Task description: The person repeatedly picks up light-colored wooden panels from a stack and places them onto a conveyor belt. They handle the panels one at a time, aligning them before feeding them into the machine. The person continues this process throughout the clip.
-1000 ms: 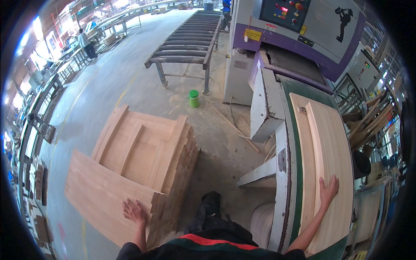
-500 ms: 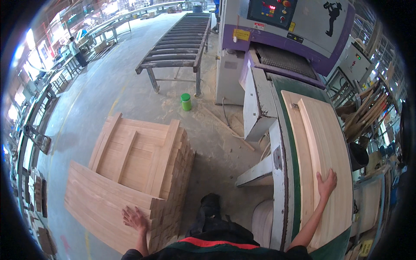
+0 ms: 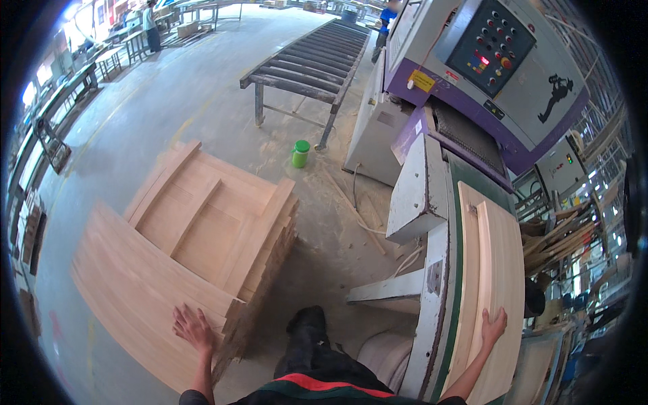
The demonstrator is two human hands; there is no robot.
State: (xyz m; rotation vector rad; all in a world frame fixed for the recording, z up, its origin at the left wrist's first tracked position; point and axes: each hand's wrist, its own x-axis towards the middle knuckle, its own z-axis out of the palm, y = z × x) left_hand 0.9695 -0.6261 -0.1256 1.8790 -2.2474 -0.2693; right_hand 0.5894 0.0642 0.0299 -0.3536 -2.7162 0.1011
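Green tub (image 3: 300, 154) on the floor (image 3: 202, 74) near a roller table (image 3: 291, 88), person in blue (image 3: 385, 27) beside its far end

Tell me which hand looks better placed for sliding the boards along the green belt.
Probably the right hand: it rests on the boards on the green belt. The left hand lies on a wooden panel, away from the belt.

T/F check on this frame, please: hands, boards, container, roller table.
1. The left hand lies on a broad wooden panel. True.
2. The right hand is on the control panel. False: the right hand lies on a wooden board on the green bed.
3. The lidded green container stands on the floor. True.
4. The roller table is right of the purple-and-grey machine. False: the roller table is left of the purple-and-grey machine.
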